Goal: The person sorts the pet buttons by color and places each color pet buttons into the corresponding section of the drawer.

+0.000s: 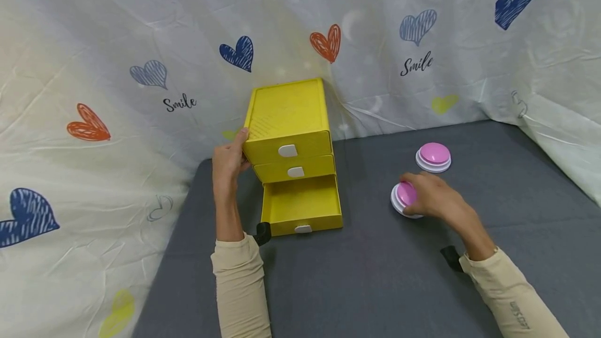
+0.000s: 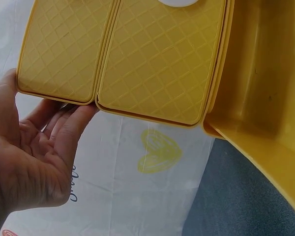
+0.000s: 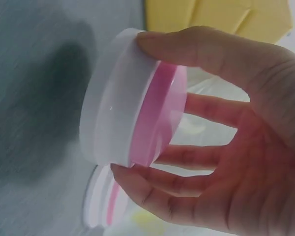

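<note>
A yellow three-drawer unit (image 1: pixel 287 113) stands on the dark cloth with its bottom drawer (image 1: pixel 302 200) pulled out and bare inside. My left hand (image 1: pixel 229 160) grips the unit's upper left edge, thumb at the top and fingers against the side, as the left wrist view also shows from close by (image 2: pixel 44 147). With thumb and fingertips, my right hand (image 1: pixel 434 197) holds a round push button (image 3: pixel 123 103), white base and pink dome, by its rim. It is tilted, and its shadow falls on the cloth. Beyond it lies a second pink-and-white push button (image 1: pixel 434 155).
The upper drawer (image 1: pixel 307 145) and the middle drawer (image 1: pixel 277 171) are closed, each with a white tab handle. A pale curtain (image 1: pixel 281 4) printed with hearts hangs behind the dark grey table (image 1: pixel 375 275) and along its left side.
</note>
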Demonstrator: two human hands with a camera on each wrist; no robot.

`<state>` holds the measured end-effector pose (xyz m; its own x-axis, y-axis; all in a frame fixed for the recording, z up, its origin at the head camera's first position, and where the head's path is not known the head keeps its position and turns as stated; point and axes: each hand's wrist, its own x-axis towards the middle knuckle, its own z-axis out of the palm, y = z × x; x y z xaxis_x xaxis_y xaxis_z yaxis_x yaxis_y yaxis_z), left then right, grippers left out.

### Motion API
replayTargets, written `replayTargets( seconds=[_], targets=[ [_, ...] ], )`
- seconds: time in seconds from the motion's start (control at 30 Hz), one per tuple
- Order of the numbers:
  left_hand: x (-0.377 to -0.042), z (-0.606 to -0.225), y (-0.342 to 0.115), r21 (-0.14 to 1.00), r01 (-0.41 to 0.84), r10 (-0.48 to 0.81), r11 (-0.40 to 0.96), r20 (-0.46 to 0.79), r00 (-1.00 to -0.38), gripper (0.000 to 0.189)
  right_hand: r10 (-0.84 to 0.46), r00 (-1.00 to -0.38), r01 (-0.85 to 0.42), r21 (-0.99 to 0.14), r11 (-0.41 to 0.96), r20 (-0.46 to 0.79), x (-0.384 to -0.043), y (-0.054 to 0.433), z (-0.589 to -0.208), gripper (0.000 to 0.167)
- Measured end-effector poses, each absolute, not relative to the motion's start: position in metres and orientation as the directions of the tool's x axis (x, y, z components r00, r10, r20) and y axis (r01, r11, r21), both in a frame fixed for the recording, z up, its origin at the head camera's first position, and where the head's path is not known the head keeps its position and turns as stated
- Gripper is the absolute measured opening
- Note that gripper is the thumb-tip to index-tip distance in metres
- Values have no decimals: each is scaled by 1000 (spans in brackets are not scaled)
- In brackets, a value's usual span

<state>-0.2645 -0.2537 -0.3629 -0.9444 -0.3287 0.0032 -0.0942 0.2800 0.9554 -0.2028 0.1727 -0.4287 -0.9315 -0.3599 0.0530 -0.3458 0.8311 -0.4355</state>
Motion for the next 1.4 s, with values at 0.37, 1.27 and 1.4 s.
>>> replayTargets(
  seconds=[0.37,1.27,1.4],
  targets=[
    [-264,-363,-256,949,-100,-333,299,5,-943,67,-415,-904,-404,-524,750,103,-193,121,-398,62],
    [-265,-362,-255,951,-119,-336,284,-17,-942,68,-533,-827,-523,-593,613,178,-221,-41,-424,51],
    [-264,-362,-255,951,-125,-340,283,-22,-940,68,-541,-830,-504,-598,624,135,-225,-57,-432,51]
  ],
)
